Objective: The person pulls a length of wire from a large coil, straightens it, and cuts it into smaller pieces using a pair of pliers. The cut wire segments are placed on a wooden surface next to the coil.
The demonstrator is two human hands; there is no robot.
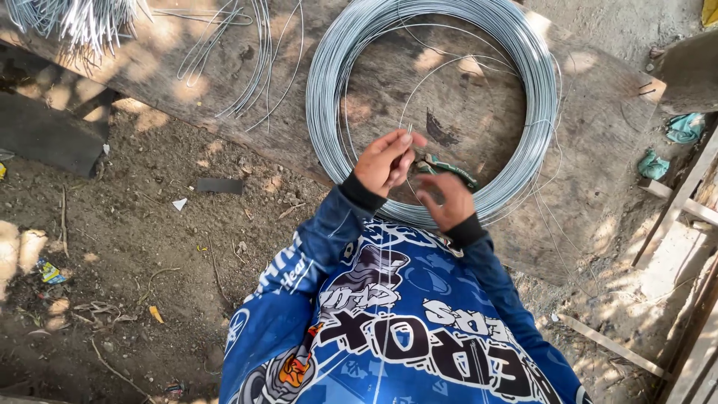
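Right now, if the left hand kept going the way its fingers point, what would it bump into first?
The left hand points up and right, so it would probably meet the wooden board inside the big wire coil first, then the coil's far side. Depth is hard to judge.

Cut wire bundle (78, 21), teal rag (685, 127), black scrap (219, 185) on dirt.

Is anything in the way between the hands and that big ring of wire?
Nothing visible is. The left hand pinches a thin wire end above the wire coil, and the right hand holds cutters over its near edge.
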